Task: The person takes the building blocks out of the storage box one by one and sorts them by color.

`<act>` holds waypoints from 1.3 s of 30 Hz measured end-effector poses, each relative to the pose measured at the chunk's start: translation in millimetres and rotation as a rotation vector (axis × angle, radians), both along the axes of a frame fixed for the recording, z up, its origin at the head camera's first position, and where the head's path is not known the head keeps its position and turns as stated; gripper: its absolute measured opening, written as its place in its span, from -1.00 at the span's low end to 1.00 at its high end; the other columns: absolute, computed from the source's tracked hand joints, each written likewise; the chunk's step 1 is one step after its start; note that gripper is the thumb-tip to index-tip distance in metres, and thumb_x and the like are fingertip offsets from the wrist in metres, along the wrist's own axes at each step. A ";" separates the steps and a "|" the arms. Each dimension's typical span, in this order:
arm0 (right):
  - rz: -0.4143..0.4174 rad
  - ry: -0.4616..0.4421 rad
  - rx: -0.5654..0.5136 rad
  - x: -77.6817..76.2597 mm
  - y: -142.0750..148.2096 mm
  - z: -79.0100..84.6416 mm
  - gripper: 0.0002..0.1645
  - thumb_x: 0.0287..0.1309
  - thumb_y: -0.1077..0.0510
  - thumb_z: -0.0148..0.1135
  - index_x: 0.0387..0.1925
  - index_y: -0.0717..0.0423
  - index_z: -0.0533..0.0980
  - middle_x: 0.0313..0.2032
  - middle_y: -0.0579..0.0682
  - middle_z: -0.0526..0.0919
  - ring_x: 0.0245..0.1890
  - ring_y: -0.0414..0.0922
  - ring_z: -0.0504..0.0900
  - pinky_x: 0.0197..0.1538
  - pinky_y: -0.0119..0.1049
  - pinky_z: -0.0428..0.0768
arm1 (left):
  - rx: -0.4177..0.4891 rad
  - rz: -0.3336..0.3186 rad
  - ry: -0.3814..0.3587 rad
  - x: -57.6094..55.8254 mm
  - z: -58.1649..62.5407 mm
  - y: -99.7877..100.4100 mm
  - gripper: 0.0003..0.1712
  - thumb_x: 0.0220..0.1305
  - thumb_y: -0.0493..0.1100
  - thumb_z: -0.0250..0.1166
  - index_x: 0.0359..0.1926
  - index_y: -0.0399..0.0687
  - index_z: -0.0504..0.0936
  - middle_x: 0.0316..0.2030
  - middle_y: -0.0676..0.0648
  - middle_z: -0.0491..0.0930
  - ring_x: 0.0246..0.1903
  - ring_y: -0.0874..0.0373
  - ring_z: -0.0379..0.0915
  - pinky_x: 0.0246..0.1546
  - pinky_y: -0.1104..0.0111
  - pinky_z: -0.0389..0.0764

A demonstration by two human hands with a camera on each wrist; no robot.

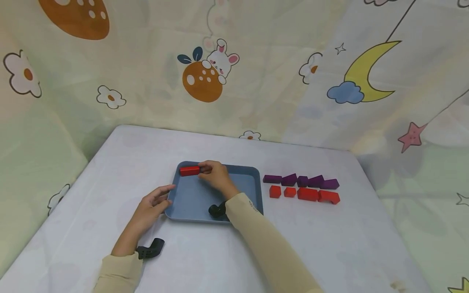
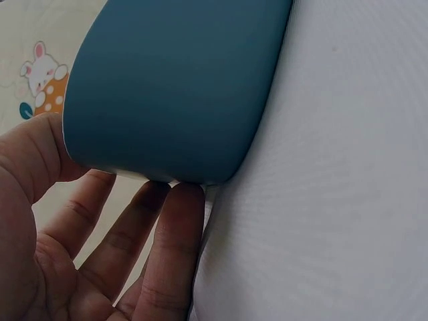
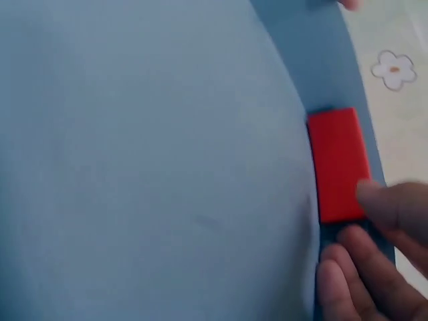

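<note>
A blue-grey tray (image 1: 196, 199) lies on the table, its outer wall filling much of the left wrist view. My left hand (image 1: 150, 209) holds its left side, one digit over the rim and other fingertips against the outer wall (image 2: 180, 100). A red rectangular block (image 1: 189, 171) lies in the tray's far left corner, along the wall. My right hand (image 1: 216, 177) is at the block's right end. In the right wrist view one fingertip touches a corner of the red block (image 3: 338, 164), while the other fingers lie beside its end, not wrapped round it.
Right of the tray, a row of several purple blocks (image 1: 272, 179) stands behind a row of several red blocks (image 1: 307, 194). A white cloth (image 1: 198, 252) covers the table. Black wrist cameras (image 1: 151, 249) are on both wrists. A patterned curtain (image 1: 146, 61) hangs behind.
</note>
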State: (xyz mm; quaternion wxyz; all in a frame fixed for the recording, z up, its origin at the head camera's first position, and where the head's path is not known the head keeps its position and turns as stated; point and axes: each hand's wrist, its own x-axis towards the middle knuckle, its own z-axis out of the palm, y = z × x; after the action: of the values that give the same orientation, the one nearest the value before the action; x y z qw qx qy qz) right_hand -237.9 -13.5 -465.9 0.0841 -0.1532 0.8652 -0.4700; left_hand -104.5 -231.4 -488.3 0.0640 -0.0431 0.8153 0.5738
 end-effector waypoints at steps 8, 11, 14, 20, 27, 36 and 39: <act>-0.101 0.161 0.154 8.9 -12.0 1.8 -0.78 0.23 0.26 0.58 -0.11 0.15 0.72 -0.16 0.05 0.84 -0.17 -0.10 0.75 -0.02 -0.26 0.66 | 0.011 -0.016 0.014 -2.6 0.8 3.7 -0.40 0.57 -0.25 0.18 0.56 -0.10 0.44 0.61 -0.30 0.27 0.55 -0.36 0.25 0.35 -0.17 0.50; -0.100 0.167 0.157 10.0 -10.7 2.0 -0.80 0.20 0.25 0.61 -0.19 0.13 0.70 -0.21 0.03 0.82 -0.21 -0.12 0.72 -0.05 -0.26 0.64 | 0.017 -0.022 0.019 -3.0 0.9 4.5 -0.40 0.57 -0.25 0.19 0.56 -0.11 0.45 0.60 -0.31 0.27 0.55 -0.35 0.24 0.34 -0.15 0.50; -0.076 0.138 0.097 8.9 -5.1 2.2 -0.81 0.19 0.29 0.60 -0.23 0.16 0.70 -0.24 0.05 0.82 -0.23 -0.12 0.74 -0.08 -0.30 0.65 | 0.010 -0.025 0.015 -2.3 1.2 4.9 -0.40 0.57 -0.25 0.18 0.57 -0.09 0.44 0.61 -0.30 0.27 0.55 -0.35 0.25 0.34 -0.16 0.51; -0.037 0.091 -0.029 8.8 19.0 16.7 -0.80 0.25 0.36 0.52 -0.08 0.23 0.75 -0.16 0.15 0.83 -0.14 0.02 0.80 -0.05 -0.26 0.70 | -0.006 -0.025 0.021 -1.4 1.4 3.7 -0.40 0.57 -0.25 0.18 0.57 -0.09 0.44 0.60 -0.30 0.29 0.53 -0.35 0.28 0.31 -0.13 0.54; -0.024 0.090 -0.069 17.8 72.2 44.6 -0.67 0.36 0.28 0.45 0.13 0.18 0.76 0.09 0.15 0.78 0.06 0.11 0.75 0.06 -0.11 0.73 | -0.008 -0.028 0.027 -1.4 -0.2 2.5 -0.40 0.57 -0.24 0.20 0.57 -0.09 0.44 0.58 -0.32 0.31 0.53 -0.34 0.29 0.25 -0.02 0.59; -0.084 0.131 -0.157 32.7 163.2 48.7 -0.61 0.40 0.31 0.40 0.21 0.30 0.68 0.16 0.27 0.73 0.22 0.24 0.68 0.30 0.11 0.62 | -0.028 -0.032 0.037 1.1 0.3 0.9 -0.40 0.57 -0.26 0.19 0.56 -0.11 0.44 0.57 -0.31 0.33 0.51 -0.33 0.32 0.19 0.12 0.61; -0.136 0.123 -0.156 38.2 191.8 48.9 -0.61 0.41 0.34 0.38 0.22 0.32 0.66 0.18 0.29 0.71 0.24 0.22 0.68 0.25 -0.07 0.67 | -0.030 -0.036 0.037 2.0 -0.4 -1.8 -0.40 0.58 -0.28 0.16 0.57 -0.12 0.43 0.56 -0.32 0.34 0.50 -0.32 0.35 0.15 0.26 0.61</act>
State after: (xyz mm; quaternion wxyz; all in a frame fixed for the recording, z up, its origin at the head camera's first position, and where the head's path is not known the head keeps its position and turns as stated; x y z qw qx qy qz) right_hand -199.8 178.3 -417.0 -0.0134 -0.1286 0.8379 -0.5302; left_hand -102.5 -233.2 -488.7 0.0587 -0.0190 0.8255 0.5611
